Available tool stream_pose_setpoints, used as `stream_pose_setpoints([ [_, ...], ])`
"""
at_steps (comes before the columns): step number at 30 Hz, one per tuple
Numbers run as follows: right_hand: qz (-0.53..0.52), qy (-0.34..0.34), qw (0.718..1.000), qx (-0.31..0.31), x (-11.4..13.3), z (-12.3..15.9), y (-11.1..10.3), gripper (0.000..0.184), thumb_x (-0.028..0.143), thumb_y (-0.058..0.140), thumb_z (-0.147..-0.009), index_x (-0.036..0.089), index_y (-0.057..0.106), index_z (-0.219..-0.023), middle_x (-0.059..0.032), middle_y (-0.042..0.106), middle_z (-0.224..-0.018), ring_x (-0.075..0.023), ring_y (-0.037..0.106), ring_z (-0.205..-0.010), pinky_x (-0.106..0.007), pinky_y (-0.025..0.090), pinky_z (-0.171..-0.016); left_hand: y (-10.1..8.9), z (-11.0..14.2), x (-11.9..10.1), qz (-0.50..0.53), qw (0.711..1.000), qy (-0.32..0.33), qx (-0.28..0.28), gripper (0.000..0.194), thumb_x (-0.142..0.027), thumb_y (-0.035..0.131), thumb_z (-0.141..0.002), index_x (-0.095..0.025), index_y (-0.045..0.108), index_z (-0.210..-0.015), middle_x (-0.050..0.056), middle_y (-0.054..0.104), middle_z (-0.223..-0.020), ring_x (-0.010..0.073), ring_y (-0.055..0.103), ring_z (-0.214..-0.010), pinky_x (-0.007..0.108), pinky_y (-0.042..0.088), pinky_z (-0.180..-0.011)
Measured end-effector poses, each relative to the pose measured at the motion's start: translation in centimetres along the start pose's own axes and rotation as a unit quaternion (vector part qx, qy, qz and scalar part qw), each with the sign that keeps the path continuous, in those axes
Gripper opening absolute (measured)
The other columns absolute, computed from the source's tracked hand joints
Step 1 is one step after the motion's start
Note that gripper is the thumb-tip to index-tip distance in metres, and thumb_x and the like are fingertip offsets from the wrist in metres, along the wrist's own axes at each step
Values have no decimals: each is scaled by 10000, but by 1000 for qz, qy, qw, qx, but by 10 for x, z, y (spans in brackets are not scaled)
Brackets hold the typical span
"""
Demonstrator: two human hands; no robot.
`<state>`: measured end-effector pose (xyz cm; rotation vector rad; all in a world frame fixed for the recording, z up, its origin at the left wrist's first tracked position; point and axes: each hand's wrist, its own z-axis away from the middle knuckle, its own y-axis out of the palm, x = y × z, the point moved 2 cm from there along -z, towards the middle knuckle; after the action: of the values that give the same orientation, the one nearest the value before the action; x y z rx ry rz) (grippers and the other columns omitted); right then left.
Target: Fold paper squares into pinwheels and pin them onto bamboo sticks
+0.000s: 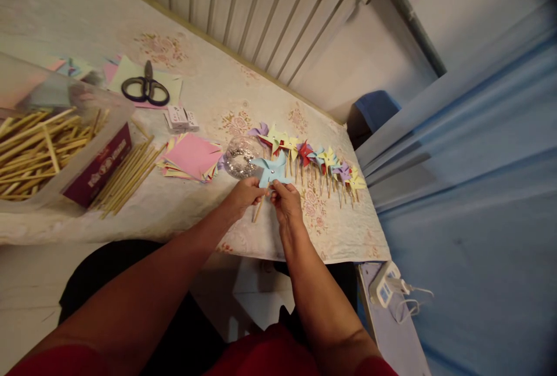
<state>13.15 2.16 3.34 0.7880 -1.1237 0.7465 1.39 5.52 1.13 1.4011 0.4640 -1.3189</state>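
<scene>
A light blue paper pinwheel (272,172) with a pin at its centre is held up between both hands over the table's front half. My left hand (248,195) is closed on it from the left, near where its wooden stick (258,210) slants down. From the right, my right hand (286,197) pinches the lower edge of the pinwheel. Just behind sits a clear round dish (240,157) of small shiny pins. To the right lie several finished pinwheels in a row, among them a red one (305,153) and a yellow one (357,179).
Left of the hands are a stack of coloured paper squares (191,155), small white boxes (180,118), dark-handled scissors (147,90) and loose sticks (130,177). A clear bin (124,110) holds many sticks. A power strip (385,288) stands beyond the table's right corner, near a blue curtain (470,190).
</scene>
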Motion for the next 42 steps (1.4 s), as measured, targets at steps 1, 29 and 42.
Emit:
stream_pose_setpoints([
  [1, 3, -1, 1000, 0, 0, 0, 0, 270, 311, 799, -593, 169, 594, -696, 31, 640, -589, -52, 443, -443, -184, 327, -426, 0, 0, 0, -4, 1000, 4, 1, 157, -205, 678, -591, -146, 564, -682, -51, 515, -567, 47, 391, -459, 202, 262, -465],
  [29, 137, 24, 985, 100, -43, 39, -12, 193, 284, 718, -611, 195, 590, -725, 70, 592, -502, -66, 430, -378, -188, 298, -398, 2, 6, 0, -29, 999, 8, -27, 271, -273, 742, -589, -166, 536, -727, -72, 509, -503, 74, 442, -453, 208, 324, -469],
  [42, 97, -8, 991, 91, -46, 38, -15, 192, 306, 728, -637, 207, 606, -748, 83, 561, -489, -89, 470, -400, -202, 372, -419, -22, 39, 9, -322, 928, 119, -145, 293, -490, 584, -755, -201, 572, -801, -8, 622, -666, 177, 596, -626, 302, 467, -639],
])
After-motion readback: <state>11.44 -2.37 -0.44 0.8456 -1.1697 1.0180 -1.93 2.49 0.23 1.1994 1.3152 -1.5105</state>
